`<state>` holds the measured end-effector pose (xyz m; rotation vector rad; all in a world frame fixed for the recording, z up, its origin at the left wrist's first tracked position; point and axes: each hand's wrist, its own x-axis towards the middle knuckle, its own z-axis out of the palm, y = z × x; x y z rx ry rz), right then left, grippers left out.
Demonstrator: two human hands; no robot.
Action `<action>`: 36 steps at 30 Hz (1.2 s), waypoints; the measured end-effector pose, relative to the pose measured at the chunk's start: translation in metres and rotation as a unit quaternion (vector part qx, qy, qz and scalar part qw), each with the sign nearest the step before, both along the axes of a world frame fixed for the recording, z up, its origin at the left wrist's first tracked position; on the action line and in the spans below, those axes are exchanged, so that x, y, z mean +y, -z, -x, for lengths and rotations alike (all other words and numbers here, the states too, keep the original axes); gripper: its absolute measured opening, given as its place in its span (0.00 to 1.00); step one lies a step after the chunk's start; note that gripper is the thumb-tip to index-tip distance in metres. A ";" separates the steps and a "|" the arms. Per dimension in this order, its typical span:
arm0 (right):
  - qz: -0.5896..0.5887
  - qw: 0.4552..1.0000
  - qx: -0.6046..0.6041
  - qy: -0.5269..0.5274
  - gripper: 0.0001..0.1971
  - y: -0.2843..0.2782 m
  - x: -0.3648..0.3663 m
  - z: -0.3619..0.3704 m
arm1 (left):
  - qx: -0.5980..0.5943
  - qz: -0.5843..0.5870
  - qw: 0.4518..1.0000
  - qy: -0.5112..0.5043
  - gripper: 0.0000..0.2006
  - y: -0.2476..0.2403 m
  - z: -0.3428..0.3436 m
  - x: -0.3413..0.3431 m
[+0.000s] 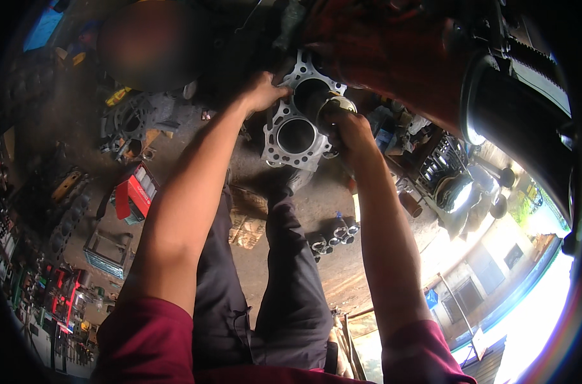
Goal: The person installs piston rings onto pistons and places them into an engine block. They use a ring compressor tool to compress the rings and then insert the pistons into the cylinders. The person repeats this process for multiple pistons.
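Workshop floor: brown, worn ground [342, 275] crowded with metal parts, dim at left and brighter towards the right;
Far-left clutter: a bright red metal piece [62, 291] among densely packed tools and small parts near the rim;
Carton: an open red box [127, 197] standing on the floor, with pale contents showing at its right side; a heap of grey metal castings [134, 121] lies above it in view;
Left hand: the bare left hand [263, 94] touches the upper left edge of the block, thumb towards its top face; the other fingers are partly hidden, so I cannot tell whether it grasps or only rests;
Engine block: a silver-grey metal block [296, 161] with large round bores and many small holes, in front of the person between the two hands; the nearer bore is open to view;
Cardboard: a flattened, worn brown piece [246, 230] on the floor between the legs;
Right hand: the bare right hand [355, 131] is closed around a pale, round-ended metal cylinder [342, 102], which overlaps the block's right side in view; whether they touch, I cannot tell;
Small cylinders: a cluster of shiny grey metal pieces [340, 232] on the floor, left of the right forearm;
Upper right: a large dark-red rounded body [393, 54]
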<state>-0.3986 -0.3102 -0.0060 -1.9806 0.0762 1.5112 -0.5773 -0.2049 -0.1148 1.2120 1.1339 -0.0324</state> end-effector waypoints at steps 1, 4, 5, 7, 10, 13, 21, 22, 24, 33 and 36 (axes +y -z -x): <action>0.008 1.000 -0.004 -0.001 0.08 0.001 0.002 0.001 | 0.000 0.010 1.000 0.002 0.18 0.002 -0.002 0.002; 0.008 1.000 -0.017 -0.025 0.08 0.001 0.010 0.004 | 0.022 -0.045 0.998 0.042 0.17 0.008 -0.007 0.006; 0.024 0.999 -0.025 -0.033 0.08 0.001 0.013 0.006 | 0.034 -0.037 0.997 0.061 0.16 0.010 -0.009 0.009; 0.057 0.996 -0.042 -0.051 0.07 0.001 0.019 0.007 | 0.042 -0.045 0.993 0.106 0.16 0.010 -0.012 0.013; 0.026 0.999 -0.021 -0.041 0.04 0.005 0.025 0.010 | 0.047 -0.046 0.987 0.149 0.15 0.007 -0.015 0.019; 0.028 0.998 -0.008 -0.061 0.02 0.009 0.029 0.010 | 0.053 -0.053 0.984 0.161 0.15 -0.001 -0.017 0.020; 0.019 0.997 0.023 -0.067 0.06 0.020 0.032 0.008 | 0.061 -0.062 0.979 0.185 0.13 -0.008 -0.020 0.023; 0.023 0.997 0.024 -0.067 0.06 0.022 0.032 0.007 | 0.060 -0.061 0.979 0.185 0.13 -0.007 -0.021 0.024; 0.032 0.996 0.020 -0.085 0.05 0.027 0.032 0.005 | 0.070 -0.057 0.979 0.185 0.13 -0.006 -0.022 0.024; 0.040 0.990 -0.014 -0.133 0.06 0.057 0.034 0.011 | 0.082 -0.037 0.983 0.162 0.17 -0.009 -0.025 0.024; 0.057 0.987 -0.027 -0.146 0.07 0.062 0.036 0.013 | 0.084 -0.036 0.983 0.158 0.19 -0.010 -0.026 0.024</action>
